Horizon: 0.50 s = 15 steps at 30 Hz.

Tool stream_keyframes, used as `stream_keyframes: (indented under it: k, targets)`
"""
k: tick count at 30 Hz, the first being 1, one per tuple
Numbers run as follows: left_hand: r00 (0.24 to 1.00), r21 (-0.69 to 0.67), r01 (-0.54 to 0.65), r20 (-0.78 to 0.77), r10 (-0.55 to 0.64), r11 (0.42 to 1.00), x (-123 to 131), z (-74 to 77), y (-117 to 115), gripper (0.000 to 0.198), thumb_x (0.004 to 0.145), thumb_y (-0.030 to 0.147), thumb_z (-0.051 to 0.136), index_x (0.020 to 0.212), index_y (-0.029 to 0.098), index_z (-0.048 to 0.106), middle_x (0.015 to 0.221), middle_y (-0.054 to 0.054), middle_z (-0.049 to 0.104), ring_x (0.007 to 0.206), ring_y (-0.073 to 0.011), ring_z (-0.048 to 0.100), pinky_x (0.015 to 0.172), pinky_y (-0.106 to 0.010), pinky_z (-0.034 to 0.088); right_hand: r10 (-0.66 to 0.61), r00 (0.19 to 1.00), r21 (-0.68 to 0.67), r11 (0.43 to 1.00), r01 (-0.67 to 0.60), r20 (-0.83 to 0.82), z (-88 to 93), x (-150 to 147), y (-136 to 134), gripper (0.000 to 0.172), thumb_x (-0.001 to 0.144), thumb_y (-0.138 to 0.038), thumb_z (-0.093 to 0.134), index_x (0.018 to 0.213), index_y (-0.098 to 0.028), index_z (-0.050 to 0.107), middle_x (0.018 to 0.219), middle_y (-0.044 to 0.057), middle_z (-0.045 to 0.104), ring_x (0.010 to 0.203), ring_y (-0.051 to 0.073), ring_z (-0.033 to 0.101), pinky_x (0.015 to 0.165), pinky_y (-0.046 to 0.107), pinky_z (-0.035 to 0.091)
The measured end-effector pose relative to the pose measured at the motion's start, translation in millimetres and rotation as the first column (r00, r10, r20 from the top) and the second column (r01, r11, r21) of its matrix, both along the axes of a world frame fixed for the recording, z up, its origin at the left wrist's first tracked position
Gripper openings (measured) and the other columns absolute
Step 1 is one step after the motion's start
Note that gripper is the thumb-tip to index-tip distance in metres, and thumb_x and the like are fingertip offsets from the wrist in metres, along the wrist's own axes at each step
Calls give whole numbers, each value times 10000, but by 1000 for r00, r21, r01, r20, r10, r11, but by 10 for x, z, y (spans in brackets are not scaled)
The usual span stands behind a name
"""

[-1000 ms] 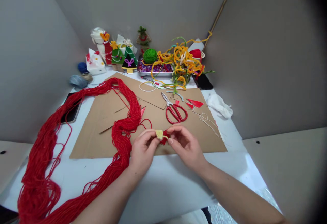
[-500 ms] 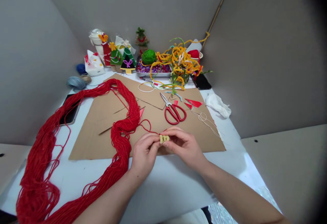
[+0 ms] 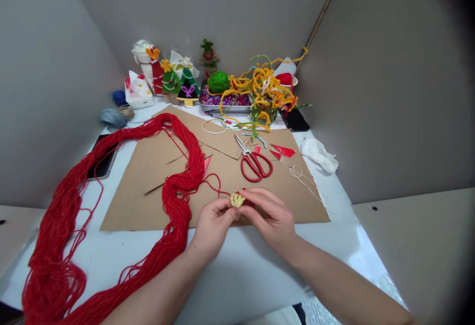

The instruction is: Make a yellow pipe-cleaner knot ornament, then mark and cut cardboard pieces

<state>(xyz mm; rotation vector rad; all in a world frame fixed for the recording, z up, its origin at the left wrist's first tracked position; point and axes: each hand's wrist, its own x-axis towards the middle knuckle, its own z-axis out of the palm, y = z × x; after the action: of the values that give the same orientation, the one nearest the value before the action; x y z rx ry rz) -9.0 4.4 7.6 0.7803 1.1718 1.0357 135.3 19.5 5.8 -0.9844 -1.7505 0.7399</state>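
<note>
Left hand (image 3: 213, 226): pinching a small yellow piece (image 3: 237, 200).
Right hand (image 3: 270, 216): pressed onto it from the other side.
Risk: a thin red yarn strand (image 3: 218, 186) could be snagged if the hands are parted, and the piece dragged loose.

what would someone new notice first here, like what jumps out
The huge hank of red yarn sprawls down the left side, over the edge of the cardboard sheet. At the back, a tangle of orange-yellow yarn rises beside the felt Christmas trees. Front and centre, the left hand and right hand pinch a small yellow piece.
</note>
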Motion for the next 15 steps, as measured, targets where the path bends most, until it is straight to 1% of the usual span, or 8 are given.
stream_keyframes:
  k: [2, 5, 8, 11, 15]
  targets:
    - [997, -5, -7, 73, 7, 1000, 2, -22, -4, 176, 683, 307, 708, 728, 140, 677, 683, -15, 661, 661, -148, 583, 687, -279, 471, -14, 1000, 33, 999, 13, 19, -3, 1, -10, 290, 829, -174, 625, 1104, -259, 652, 985, 69, 686, 903, 192, 638, 793, 339, 536]
    - [985, -7, -27, 171, 27, 1000, -9, -60, -5, 170, 694, 293, 714, 761, 141, 677, 719, -21, 663, 671, -138, 576, 714, -284, 458, -2, 1000, 39, 999, 2, 11, 5, 0, -16, 274, 815, -155, 637, 1071, -252, 650, 971, 68, 685, 888, 191, 635, 777, 336, 533]
    - [972, -16, -35, 231, 38, 999, -16, -74, -1, 146, 697, 273, 717, 744, 142, 673, 709, -17, 643, 671, -129, 556, 713, -277, 439, 42, 998, 7, 999, -42, -37, 25, -4, -5, 182, 801, -143, 643, 959, -234, 650, 900, 64, 664, 856, 191, 622, 743, 333, 525]
    - [963, -28, -49, 265, 55, 998, -3, -60, -2, 144, 687, 261, 728, 683, 134, 660, 676, -8, 611, 639, -106, 516, 664, -245, 411, 76, 992, -68, 994, -84, -105, 41, -7, 13, 89, 827, -146, 604, 875, -218, 622, 875, 59, 631, 862, 186, 607, 764, 338, 509]
    - [943, -61, -100, 312, 114, 993, 18, -41, -4, 178, 644, 270, 760, 665, 128, 656, 628, 6, 571, 596, -85, 466, 611, -216, 380, 103, 978, -224, 964, -143, -179, 52, 0, 28, 44, 864, -182, 568, 851, -211, 599, 894, 56, 616, 889, 176, 594, 792, 334, 499]
